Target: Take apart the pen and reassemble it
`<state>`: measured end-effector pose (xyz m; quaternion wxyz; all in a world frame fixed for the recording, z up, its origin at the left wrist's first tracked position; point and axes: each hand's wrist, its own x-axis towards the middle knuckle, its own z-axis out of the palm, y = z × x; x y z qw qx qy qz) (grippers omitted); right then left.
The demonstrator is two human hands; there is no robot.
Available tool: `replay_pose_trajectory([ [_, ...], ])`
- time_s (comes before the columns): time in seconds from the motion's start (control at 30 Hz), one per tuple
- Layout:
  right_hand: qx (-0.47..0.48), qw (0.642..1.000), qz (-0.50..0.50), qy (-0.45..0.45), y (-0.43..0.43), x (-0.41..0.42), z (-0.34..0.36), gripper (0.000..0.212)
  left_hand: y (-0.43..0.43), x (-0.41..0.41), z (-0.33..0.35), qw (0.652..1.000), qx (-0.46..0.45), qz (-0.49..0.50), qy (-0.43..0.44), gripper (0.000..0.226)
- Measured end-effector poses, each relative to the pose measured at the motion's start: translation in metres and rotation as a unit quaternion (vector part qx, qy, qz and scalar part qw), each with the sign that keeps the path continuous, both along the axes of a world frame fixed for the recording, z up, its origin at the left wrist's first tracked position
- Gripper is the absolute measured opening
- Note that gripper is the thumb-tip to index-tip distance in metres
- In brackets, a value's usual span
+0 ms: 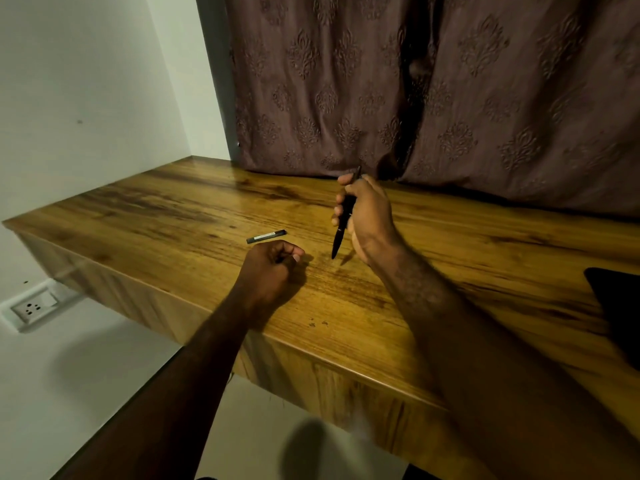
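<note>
Right hand holds pen tip-down over wooden table

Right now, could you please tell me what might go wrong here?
The loose part lies on the table just beyond the left hand; a nudge could roll it away. The right hand holds the pen tip-down close to the wood, so it might mark it.

Arms were bare from the left hand and right hand back to the frame edge; right forearm looked pretty hairy, tbh.
</note>
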<state>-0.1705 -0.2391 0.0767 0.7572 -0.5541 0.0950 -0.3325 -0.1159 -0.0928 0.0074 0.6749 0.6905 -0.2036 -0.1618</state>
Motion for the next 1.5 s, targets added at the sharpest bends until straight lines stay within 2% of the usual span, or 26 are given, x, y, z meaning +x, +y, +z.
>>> replay_pose_trajectory([
  [0.1, -0.097, 0.995, -0.026, 0.026, -0.001, 0.003, -0.004, 0.019, 0.001, -0.001, 0.002, 1.0, 0.007, 0.006, -0.016, 0.019],
  [0.2, -0.219, 0.97, -0.082, 0.071, -0.004, 0.0, -0.009, 0.023, 0.001, -0.001, 0.003, 0.999, 0.019, 0.009, -0.031, 0.021],
  [0.3, -0.274, 0.95, -0.117, 0.09, -0.008, -0.003, -0.015, 0.043, 0.002, -0.001, 0.003, 0.999, 0.022, 0.004, -0.026, 0.018],
  [0.37, -0.277, 0.949, -0.13, 0.081, -0.01, 0.0, -0.019, 0.05, 0.003, -0.001, 0.002, 1.0, 0.019, 0.001, -0.025, 0.017],
  [0.6, -0.253, 0.953, -0.157, 0.057, -0.014, 0.001, -0.019, 0.039, 0.002, -0.001, 0.002, 0.999, 0.016, 0.002, -0.032, 0.014],
  [0.9, -0.268, 0.955, -0.095, 0.081, -0.008, 0.001, -0.019, 0.066, 0.002, 0.003, -0.001, 0.999, 0.027, 0.006, -0.035, 0.014],
  [1.0, -0.212, 0.971, -0.08, 0.069, -0.012, 0.004, -0.021, 0.066, 0.003, 0.002, -0.001, 0.999, 0.021, 0.001, -0.031, 0.015],
  [1.13, -0.123, 0.986, -0.109, 0.041, -0.02, 0.007, -0.025, 0.06, 0.003, 0.002, 0.0, 0.999, 0.024, 0.006, -0.033, 0.012],
  [1.23, -0.104, 0.987, -0.122, 0.023, -0.025, 0.008, -0.024, 0.056, 0.003, 0.0, 0.003, 0.999, 0.016, 0.002, -0.031, 0.011],
  [1.37, -0.163, 0.978, -0.127, 0.037, -0.023, 0.009, -0.024, 0.064, 0.003, -0.001, 0.003, 0.999, 0.017, 0.004, -0.036, 0.01],
  [1.5, -0.35, 0.92, -0.167, 0.056, -0.013, 0.005, -0.028, 0.063, 0.003, 0.001, 0.001, 0.999, 0.02, 0.005, -0.038, 0.01],
])
